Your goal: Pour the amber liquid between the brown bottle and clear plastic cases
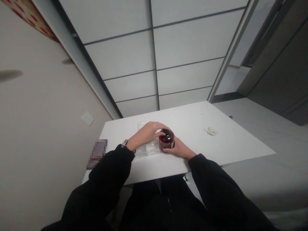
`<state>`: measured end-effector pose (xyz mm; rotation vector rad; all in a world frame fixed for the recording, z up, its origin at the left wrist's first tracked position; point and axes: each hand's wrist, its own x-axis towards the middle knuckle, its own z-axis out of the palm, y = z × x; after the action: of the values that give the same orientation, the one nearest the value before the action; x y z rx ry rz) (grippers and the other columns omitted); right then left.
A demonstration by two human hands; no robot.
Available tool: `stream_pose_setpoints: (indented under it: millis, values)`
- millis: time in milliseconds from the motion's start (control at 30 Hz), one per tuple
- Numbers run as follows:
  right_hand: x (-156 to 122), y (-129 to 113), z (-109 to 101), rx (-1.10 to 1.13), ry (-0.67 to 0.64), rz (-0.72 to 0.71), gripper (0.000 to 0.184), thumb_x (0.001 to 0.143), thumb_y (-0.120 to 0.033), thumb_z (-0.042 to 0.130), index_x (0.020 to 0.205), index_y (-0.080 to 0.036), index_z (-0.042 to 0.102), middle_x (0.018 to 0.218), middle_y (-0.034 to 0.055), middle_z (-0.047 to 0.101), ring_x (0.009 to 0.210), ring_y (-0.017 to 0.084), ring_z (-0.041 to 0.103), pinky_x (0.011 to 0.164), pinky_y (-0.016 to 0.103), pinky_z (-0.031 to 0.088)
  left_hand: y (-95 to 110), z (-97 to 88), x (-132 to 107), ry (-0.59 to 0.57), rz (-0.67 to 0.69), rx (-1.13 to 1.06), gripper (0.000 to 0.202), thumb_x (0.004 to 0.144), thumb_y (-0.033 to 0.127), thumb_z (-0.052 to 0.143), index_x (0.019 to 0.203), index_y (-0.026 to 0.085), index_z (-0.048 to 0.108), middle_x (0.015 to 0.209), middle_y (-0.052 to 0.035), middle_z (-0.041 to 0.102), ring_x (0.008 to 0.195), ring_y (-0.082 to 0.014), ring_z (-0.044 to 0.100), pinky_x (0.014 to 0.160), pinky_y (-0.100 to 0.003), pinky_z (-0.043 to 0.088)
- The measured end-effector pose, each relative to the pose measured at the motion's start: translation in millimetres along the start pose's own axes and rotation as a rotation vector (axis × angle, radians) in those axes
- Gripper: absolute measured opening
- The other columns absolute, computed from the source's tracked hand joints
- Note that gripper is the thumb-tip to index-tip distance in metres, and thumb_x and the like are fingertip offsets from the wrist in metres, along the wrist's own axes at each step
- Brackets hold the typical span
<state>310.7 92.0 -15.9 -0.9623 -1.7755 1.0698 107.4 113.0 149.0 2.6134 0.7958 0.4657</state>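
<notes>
A dark reddish-brown bottle (pixel 168 138) with a black top and a pale label stands near the middle of the white table, between my two hands. My right hand (pixel 178 148) wraps round its lower right side, thumb across the front. From the left, my left hand (pixel 154 131) reaches over the top, its thumb and fingers closed about the black cap (pixel 165 131). Just left of the bottle, partly hidden under my left wrist, lies a clear plastic container (pixel 152 148). What it holds is hard to make out.
The white table (pixel 231 141) has a crumpled white tissue (pixel 211 131) on its right part. At the left edge lies a pixelated purplish object (pixel 97 154). Behind the table stand white panelled sliding doors (pixel 187 45); a wall with a socket (pixel 87 118) is at left.
</notes>
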Motion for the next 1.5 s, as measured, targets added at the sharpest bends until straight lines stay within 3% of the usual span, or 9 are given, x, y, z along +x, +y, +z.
stream_pose_setpoints:
  millis: [200,400,633,767,900,1000,1067,1333,1500]
  values:
    - [-0.3,-1.1,0.7,-0.003,-0.008,-0.007,0.096,0.074,-0.038,0.091,0.155,-0.020,0.045,0.154,0.0168,0.059,0.141,0.037,0.057,0.123,0.055,0.039,2.9,0.1,1.6,0.001,0.001,0.048,0.020,0.100,0.017,0.067,0.117,0.023,0.075,0.116,-0.0049,0.081,0.108,-0.0238,0.074,0.100,-0.039,0.054]
    - [-1.2,-3.7,1.4,-0.010,-0.018,-0.025,0.094,0.074,-0.036,0.090,0.155,-0.021,0.046,0.153,0.0156,0.060,0.140,0.036,0.058,0.122,0.054,0.042,10.7,10.3,7.1,-0.020,-0.098,0.129,0.017,0.100,0.031,0.070,0.111,0.019,0.073,0.105,-0.0066,0.074,0.096,-0.0230,0.068,0.086,-0.034,0.051]
    - [-1.3,-6.0,0.5,-0.014,-0.027,-0.012,0.092,0.073,-0.037,0.090,0.153,-0.020,0.048,0.148,0.0155,0.064,0.135,0.036,0.062,0.119,0.055,0.044,15.1,-7.1,-3.1,-0.149,-0.209,0.014,0.028,0.100,0.023,0.063,0.128,0.022,0.070,0.074,0.0034,0.063,0.067,-0.0156,0.058,0.067,-0.027,0.039]
    - [-1.3,-5.7,0.9,-0.011,-0.030,0.000,0.093,0.074,-0.037,0.090,0.154,-0.018,0.046,0.147,0.0170,0.064,0.134,0.036,0.062,0.118,0.054,0.044,9.5,-10.9,-4.5,-0.027,-0.247,0.084,0.018,0.097,0.027,0.070,0.112,0.019,0.073,0.084,0.0002,0.069,0.073,-0.0162,0.060,0.071,-0.028,0.042]
    - [-1.3,-5.6,1.4,-0.007,-0.026,-0.008,0.093,0.075,-0.037,0.089,0.154,-0.019,0.045,0.148,0.0172,0.063,0.134,0.035,0.062,0.118,0.054,0.044,12.8,-2.6,3.8,-0.015,-0.121,0.080,0.026,0.097,0.022,0.072,0.122,0.021,0.071,0.116,-0.0054,0.075,0.089,-0.0176,0.066,0.084,-0.030,0.049]
    - [-1.6,-6.3,1.3,-0.002,-0.021,-0.016,0.093,0.074,-0.035,0.090,0.154,-0.019,0.045,0.150,0.0169,0.062,0.136,0.035,0.061,0.119,0.054,0.044,20.6,-0.6,11.3,-0.011,-0.114,0.187,0.012,0.099,0.028,0.069,0.104,0.019,0.075,0.101,-0.0048,0.075,0.088,-0.0195,0.067,0.083,-0.031,0.048]
    - [-1.9,-6.7,1.0,0.002,-0.019,-0.017,0.094,0.074,-0.034,0.090,0.155,-0.020,0.044,0.151,0.0162,0.062,0.137,0.034,0.061,0.119,0.053,0.044,25.0,-1.5,15.5,-0.004,-0.146,0.239,0.016,0.098,0.033,0.072,0.097,0.017,0.075,0.094,-0.0045,0.074,0.084,-0.0195,0.066,0.078,-0.030,0.047]
    - [-0.7,-3.8,1.2,0.000,-0.029,-0.016,0.096,0.074,-0.039,0.091,0.155,-0.019,0.044,0.150,0.0176,0.063,0.137,0.036,0.061,0.119,0.054,0.044,32.3,0.5,27.7,-0.056,-0.279,0.422,0.022,0.101,0.034,0.063,0.098,0.017,0.076,0.079,-0.0074,0.073,0.074,-0.0221,0.065,0.068,-0.031,0.039]
    - [-0.7,-6.0,0.1,0.012,-0.032,-0.007,0.096,0.073,-0.038,0.091,0.155,-0.019,0.044,0.149,0.0170,0.063,0.137,0.036,0.061,0.120,0.054,0.043,18.8,-13.4,36.3,0.016,-0.277,0.210,0.035,0.103,0.044,0.060,0.087,0.018,0.076,0.074,-0.0041,0.071,0.066,-0.0170,0.060,0.066,-0.029,0.037]
